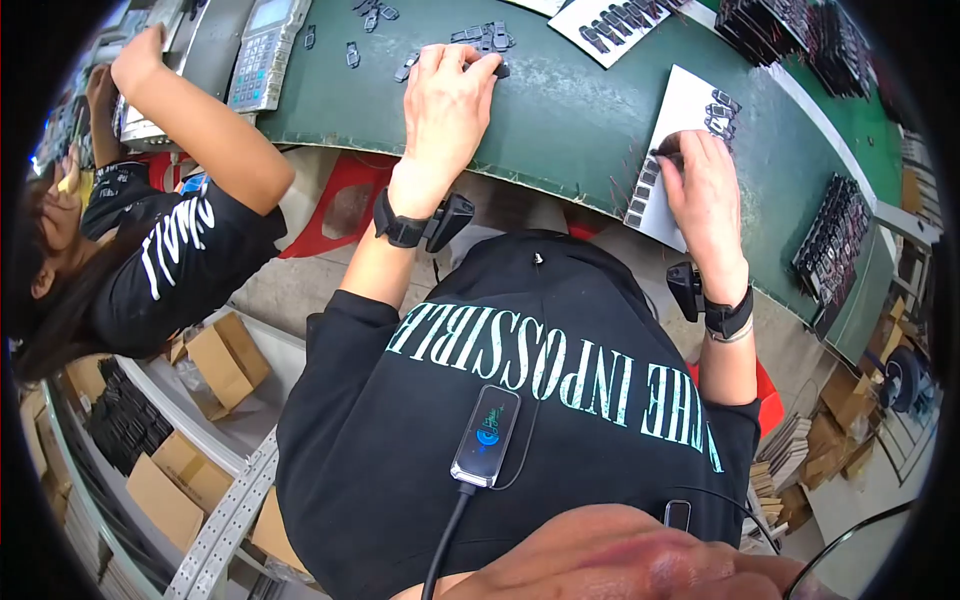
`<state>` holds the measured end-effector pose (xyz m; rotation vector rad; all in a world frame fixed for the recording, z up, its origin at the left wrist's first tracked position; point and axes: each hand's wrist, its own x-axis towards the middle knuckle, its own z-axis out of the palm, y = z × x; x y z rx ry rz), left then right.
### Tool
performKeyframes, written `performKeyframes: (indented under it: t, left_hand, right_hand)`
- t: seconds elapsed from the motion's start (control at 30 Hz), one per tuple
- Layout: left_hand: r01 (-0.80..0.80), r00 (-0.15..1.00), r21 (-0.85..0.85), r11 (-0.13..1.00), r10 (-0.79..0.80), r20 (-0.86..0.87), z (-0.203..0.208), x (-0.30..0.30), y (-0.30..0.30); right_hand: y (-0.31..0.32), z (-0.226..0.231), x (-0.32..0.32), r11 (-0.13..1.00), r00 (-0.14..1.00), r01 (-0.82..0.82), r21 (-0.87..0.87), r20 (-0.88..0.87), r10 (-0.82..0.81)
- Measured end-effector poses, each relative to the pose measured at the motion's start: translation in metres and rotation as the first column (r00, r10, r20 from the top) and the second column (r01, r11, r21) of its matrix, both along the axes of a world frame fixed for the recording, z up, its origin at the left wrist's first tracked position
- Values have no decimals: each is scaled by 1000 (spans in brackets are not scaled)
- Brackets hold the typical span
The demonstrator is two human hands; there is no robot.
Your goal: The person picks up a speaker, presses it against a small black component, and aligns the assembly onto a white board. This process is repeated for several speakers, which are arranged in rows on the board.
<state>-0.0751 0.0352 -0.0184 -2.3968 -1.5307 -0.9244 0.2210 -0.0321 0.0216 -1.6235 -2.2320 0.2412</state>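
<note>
I see parts [494, 38] just beyond the left hand [447, 95], others on the board [684, 105] beside the right hand [706, 190]; I can't tell either grip.

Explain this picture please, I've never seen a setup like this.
There's no robot here: these are a person's bare hands, seen from a wide fisheye camera on their head, looking down. On the green table lie small black parts; the left hand is down beside them. The right hand is over a white board bearing more dark pieces. It's hard to tell what either hand grips. The bare arm at far left is a co-worker's.
</note>
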Motion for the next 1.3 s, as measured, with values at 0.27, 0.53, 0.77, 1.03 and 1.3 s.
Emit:
performKeyframes:
  t: [0.27,0.53,0.77,1.03,1.3]
  left_hand:
    - [58,994,-127,990,-69,-80,8,-4,5]
    - [522,850,-177,834,-493,183,4,14,-17]
    - [177,972,-50,983,-167,164,-7,0,-33]
    - [5,992,-5,1000,-4,123,-12,29,-50]
    - [272,868,-257,927,-121,481,10,48,-46]
  right_hand:
    - [-4,3,-5,994,997,71,80,-31,-69]
    - [-19,15,12,929,668,102,-356,-667,-329]
    - [-27,22,3,867,413,39,-497,-782,-467]
    - [-17,15,-5,904,430,11,-428,-814,-391]
    - [-16,13,-31,904,363,-69,-423,-854,-372]
